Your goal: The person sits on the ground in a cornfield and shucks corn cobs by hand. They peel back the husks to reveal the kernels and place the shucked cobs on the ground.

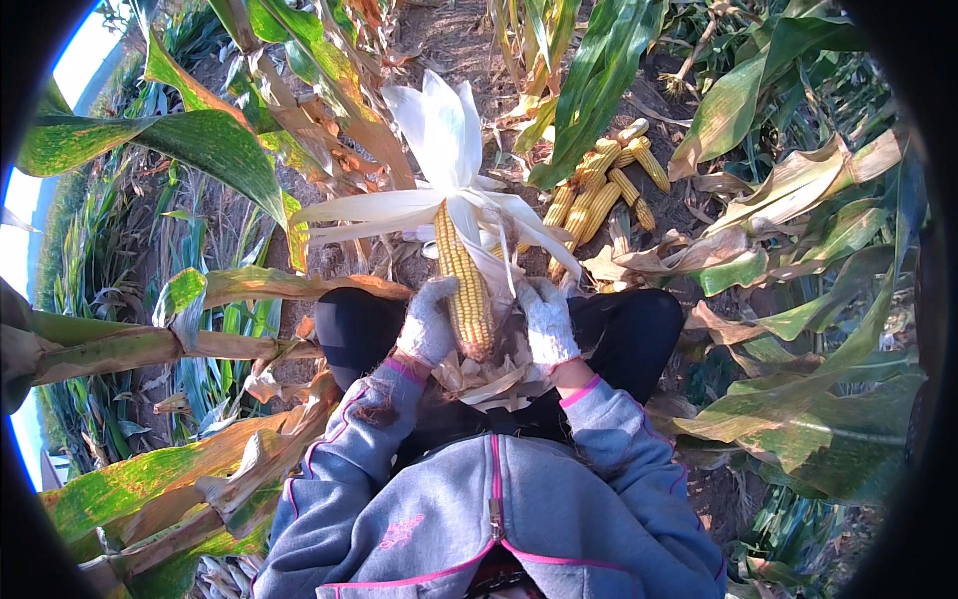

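Observation:
An ear of yellow corn [462, 277] points down toward my lap, its kernels bare. Pale husk leaves [438, 138] are peeled back and spread out from its far end, with some strips hanging on the right side. My left hand [429, 322], in a white knit glove, grips the ear from the left. On the other side my right hand [548, 322], gloved alike, has its fingers curled at the hanging husk strips [494, 258]; its fingertips are partly hidden. Loose dry husks [486, 382] lie below the ear, between my legs.
Beyond my right knee [636, 329], several husked ears [595, 195] lie heaped on the soil [449, 45]. A thick corn stalk [112, 352] juts in from the left toward my left knee [355, 329]. Long leaves [808, 419] crowd the right side, and a green leaf [606, 82] hangs over the heap.

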`<state>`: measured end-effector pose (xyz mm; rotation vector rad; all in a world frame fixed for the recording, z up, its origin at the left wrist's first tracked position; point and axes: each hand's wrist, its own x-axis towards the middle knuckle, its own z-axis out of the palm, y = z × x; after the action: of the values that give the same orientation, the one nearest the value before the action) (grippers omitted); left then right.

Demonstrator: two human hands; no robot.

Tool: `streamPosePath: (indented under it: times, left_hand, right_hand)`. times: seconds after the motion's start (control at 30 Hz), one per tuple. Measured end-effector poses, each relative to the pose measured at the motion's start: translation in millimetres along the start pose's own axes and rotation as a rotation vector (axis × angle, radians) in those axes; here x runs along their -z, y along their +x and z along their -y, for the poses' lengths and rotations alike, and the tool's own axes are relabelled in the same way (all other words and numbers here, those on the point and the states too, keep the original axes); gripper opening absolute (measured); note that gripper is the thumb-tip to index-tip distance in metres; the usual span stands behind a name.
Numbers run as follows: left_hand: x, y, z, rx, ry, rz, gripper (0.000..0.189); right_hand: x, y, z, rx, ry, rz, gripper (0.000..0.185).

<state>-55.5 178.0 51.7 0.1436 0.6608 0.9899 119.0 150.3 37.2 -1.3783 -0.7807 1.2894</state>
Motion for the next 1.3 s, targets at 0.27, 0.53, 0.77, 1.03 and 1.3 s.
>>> streamPosePath:
  times: [0.27,0.53,0.77,1.03,1.3]
  left_hand:
    - [6.1,3.2,-5.9,0.194,0.193,0.031,0.036]
    - [13.8,-21.2,-3.7,0.167,0.600,0.309,0.064]
    - [9.1,9.5,-13.9,0.091,0.181,0.134,0.043]
    - [6.7,22.5,-5.0,0.089,0.061,0.071,0.044]
    - [39.0,55.8,4.2,-0.669,0.984,0.254,0.049]
  right_hand:
    - [0.2,17.7,-4.1,0.225,0.071,-0.084,0.021]
    - [72.1,160.3,71.8,0.054,0.628,-0.121,0.012]
    - [23.2,62.6,27.9,0.310,0.311,-0.126,0.027]
    - [-23.6,1.0,-31.1,0.387,-0.464,0.345,0.044]
    - [-22.2,2.9,-28.4,0.102,0.145,0.230,0.033]
